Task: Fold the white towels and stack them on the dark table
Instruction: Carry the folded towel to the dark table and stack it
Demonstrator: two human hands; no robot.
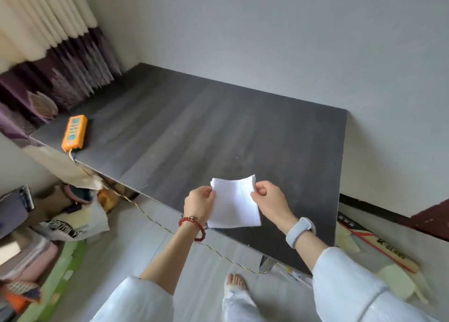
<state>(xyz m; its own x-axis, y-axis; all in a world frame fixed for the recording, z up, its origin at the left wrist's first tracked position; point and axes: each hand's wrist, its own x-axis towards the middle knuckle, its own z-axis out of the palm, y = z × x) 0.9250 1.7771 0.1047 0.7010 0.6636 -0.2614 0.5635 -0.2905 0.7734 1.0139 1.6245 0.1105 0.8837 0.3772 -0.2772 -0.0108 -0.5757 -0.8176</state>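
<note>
A small white towel [234,204] hangs in the air over the near edge of the dark table [206,127]. My left hand [199,204] pinches its upper left corner, and my right hand [269,200] pinches its upper right edge. The towel looks folded into a small rectangle, its lower edge hanging free just above the table's front edge. No other white towel shows on the table top.
An orange power strip [74,132] lies at the table's far left, its cable [155,221] trailing down across the floor. Curtains [60,54] hang at the back left. Clutter of bags and cloth [48,224] fills the floor at left; a flat box [379,246] lies at right.
</note>
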